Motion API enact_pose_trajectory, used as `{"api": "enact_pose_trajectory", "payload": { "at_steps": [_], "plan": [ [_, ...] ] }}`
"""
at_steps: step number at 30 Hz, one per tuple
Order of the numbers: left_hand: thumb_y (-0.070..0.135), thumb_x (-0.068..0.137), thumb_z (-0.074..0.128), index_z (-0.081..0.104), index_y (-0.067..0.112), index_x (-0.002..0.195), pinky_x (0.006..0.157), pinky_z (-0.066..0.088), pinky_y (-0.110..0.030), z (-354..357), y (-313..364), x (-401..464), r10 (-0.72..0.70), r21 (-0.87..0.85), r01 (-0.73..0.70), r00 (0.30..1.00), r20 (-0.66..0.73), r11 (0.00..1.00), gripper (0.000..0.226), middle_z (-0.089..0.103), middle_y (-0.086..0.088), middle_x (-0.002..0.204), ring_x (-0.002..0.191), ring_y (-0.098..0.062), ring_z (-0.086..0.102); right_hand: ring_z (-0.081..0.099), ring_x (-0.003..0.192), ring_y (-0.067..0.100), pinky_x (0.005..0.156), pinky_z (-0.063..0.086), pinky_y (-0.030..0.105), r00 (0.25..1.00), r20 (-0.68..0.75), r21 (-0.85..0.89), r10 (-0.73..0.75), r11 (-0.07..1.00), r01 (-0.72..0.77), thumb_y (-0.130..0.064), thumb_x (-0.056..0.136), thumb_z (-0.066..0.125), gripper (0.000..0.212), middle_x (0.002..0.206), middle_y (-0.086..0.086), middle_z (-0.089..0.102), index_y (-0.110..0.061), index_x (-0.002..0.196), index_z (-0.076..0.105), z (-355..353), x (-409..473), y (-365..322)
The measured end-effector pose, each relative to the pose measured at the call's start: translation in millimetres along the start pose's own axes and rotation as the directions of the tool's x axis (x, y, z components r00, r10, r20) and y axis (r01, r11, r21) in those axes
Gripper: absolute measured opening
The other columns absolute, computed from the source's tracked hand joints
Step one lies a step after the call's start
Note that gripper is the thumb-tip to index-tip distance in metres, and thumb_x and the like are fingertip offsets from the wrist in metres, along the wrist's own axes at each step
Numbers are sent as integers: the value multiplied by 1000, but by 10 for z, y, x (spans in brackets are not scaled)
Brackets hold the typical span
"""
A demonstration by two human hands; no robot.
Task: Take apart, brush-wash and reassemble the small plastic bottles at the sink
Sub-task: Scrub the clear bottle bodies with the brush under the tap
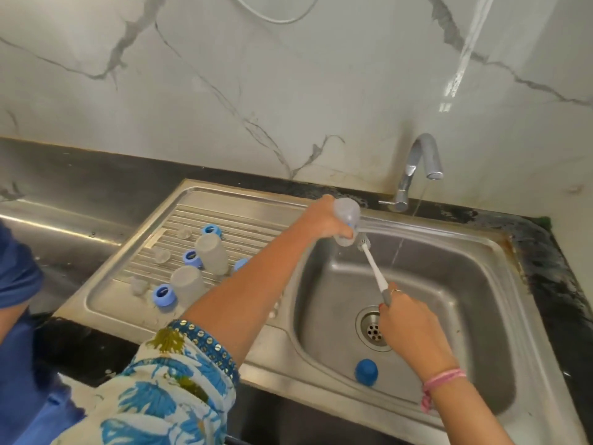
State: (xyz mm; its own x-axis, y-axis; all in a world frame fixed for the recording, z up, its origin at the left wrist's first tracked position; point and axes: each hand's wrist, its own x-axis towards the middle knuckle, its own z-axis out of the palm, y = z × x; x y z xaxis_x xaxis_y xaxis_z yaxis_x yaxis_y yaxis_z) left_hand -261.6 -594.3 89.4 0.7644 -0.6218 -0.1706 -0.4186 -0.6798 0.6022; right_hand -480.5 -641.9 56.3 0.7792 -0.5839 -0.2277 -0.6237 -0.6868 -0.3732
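My left hand point(324, 220) grips a small clear plastic bottle point(346, 213) over the sink basin's left rim, mouth tilted down to the right. My right hand point(407, 326) holds the grey handle of a white bottle brush point(373, 268), whose bristle head sits just outside the bottle's mouth. On the ribbed drainboard point(250, 220) stand two upturned clear bottles point(211, 253) point(187, 284), several blue screw rings point(164, 295) and clear teats point(161, 254). A blue cap point(366, 371) lies in the basin near the front.
The steel basin point(465, 284) has a round drain point(373, 329) partly behind my right hand. A chrome tap point(417, 168) at the back lets a thin stream of water fall. Black counter surrounds the sink; a person's blue sleeve point(19, 274) is at the left edge.
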Motion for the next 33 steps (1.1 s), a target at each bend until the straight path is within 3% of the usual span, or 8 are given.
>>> {"api": "enact_pose_trajectory", "payload": {
  "at_steps": [4,6,8,12,15,20,25,33],
  "plan": [
    [19,68,82,38,14,140,74,41,-23,-593,-364,97,-1,79,4,999,-39,997,85,52,-7,129,112,-26,54,59,98,32,73,38,33,996,-85,111,-19,993,28,-20,101,37,51,107,12,63,-13,150,27,-10,43,-277],
    [20,67,82,38,16,140,55,39,-24,-820,-580,142,-24,147,26,1000,-19,989,85,53,-8,128,102,-26,56,56,105,33,76,35,33,997,-77,151,-6,988,18,-19,101,37,49,115,13,62,-12,149,28,-25,76,-394],
    [22,67,82,40,11,136,47,35,-25,-976,-781,146,-79,274,70,997,22,959,81,55,-8,117,93,-28,57,56,106,32,78,37,34,998,-66,165,7,986,4,-19,101,37,48,117,13,61,-12,148,30,-19,102,-466],
    [23,67,84,46,3,123,47,40,-24,-1070,-1120,165,-187,414,149,981,51,898,71,56,-7,93,76,-24,56,58,100,31,76,37,32,996,-68,199,50,979,-36,-20,100,38,48,109,10,62,-15,148,32,68,139,-547],
    [22,69,85,59,-3,114,61,47,-27,-1045,-1286,234,-222,489,157,972,78,858,58,60,-9,90,76,-23,56,59,90,31,74,43,34,995,-63,224,73,973,-57,-20,98,40,44,94,7,62,-15,142,40,122,172,-603],
    [27,78,79,62,1,114,91,52,-37,-970,-1451,348,-353,569,207,922,159,796,47,58,-9,94,89,-26,61,60,93,34,83,49,43,991,-61,236,120,966,-102,-22,98,41,49,102,10,63,-18,146,36,163,166,-670],
    [30,72,82,56,3,122,94,52,-42,-974,-1642,424,-446,594,283,883,145,753,62,62,-12,115,104,-31,64,58,86,30,80,49,41,989,-46,239,139,963,-125,-21,97,41,36,94,5,60,-18,132,47,213,122,-670],
    [51,65,83,54,12,119,98,48,-44,-972,-1656,434,-523,598,338,836,163,727,72,60,-9,120,108,-29,59,58,80,28,72,46,35,988,-32,227,154,963,-143,-17,96,42,30,85,4,59,-15,125,50,254,76,-634]
  ]
}}
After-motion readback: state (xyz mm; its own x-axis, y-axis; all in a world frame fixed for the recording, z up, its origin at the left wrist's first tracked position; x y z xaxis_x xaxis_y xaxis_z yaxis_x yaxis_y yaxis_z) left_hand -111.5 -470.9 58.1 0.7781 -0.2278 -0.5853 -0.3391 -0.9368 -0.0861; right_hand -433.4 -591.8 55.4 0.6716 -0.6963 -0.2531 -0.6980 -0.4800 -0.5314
